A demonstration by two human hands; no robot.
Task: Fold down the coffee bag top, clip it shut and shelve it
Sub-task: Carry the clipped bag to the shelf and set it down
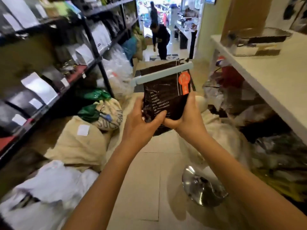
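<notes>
Hands [141,120] [186,117] grip clipped bag [167,97] mid-aisle.

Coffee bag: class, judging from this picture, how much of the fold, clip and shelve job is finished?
Done: a pale clip sits across the top of the dark coffee bag. In hand: the left hand and right hand grip its lower part in mid-air. Left: putting it on the shelving at the left.

Two hands, left [141,121] and right [186,117], one coffee bag [167,95], one pale clip [162,74], one bench [269,77], one shelf rack [93,42], and two people, one crouching [160,40] and one behind [153,13].
</notes>
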